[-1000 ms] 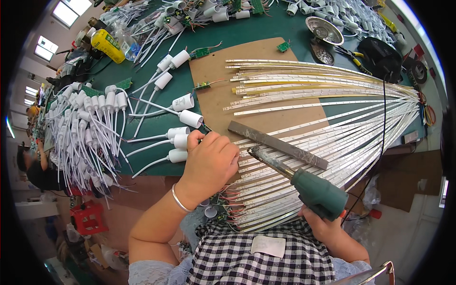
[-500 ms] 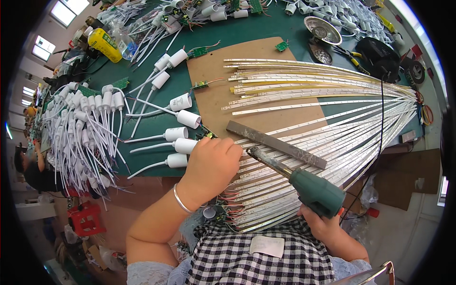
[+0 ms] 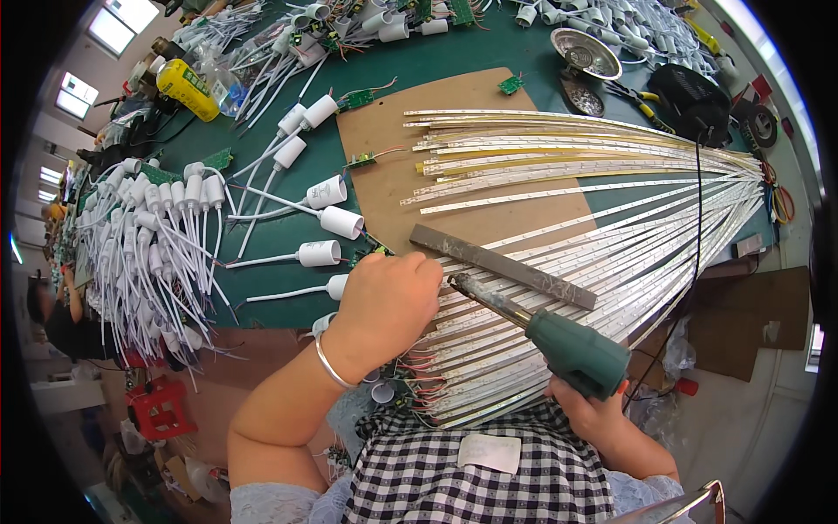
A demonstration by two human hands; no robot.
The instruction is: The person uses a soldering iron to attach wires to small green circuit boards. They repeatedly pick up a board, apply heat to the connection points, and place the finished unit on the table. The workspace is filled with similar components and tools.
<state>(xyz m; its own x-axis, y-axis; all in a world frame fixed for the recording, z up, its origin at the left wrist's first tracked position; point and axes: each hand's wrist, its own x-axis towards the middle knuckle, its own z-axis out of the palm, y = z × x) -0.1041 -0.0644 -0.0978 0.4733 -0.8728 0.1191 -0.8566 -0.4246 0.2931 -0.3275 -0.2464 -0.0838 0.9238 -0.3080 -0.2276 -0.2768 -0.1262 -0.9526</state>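
The left hand (image 3: 388, 301) is curled closed, its contents hidden from me. Two white sockets (image 3: 336, 286) beside it have slid nearer, perhaps tugged by the work. Rightward, the right hand (image 3: 583, 409) grips a green soldering tool (image 3: 578, 354) over white strips (image 3: 506, 351).

The left hand (image 3: 387, 304) hides what is under its fingers (image 3: 424, 269); a white cylindrical plastic socket (image 3: 320, 326) behind it is mostly hidden. The dark green plastic soldering gun (image 3: 579, 354) partly covers the right hand (image 3: 595, 417). The upper frame edge cuts a heap of white plastic sockets (image 3: 613, 38).
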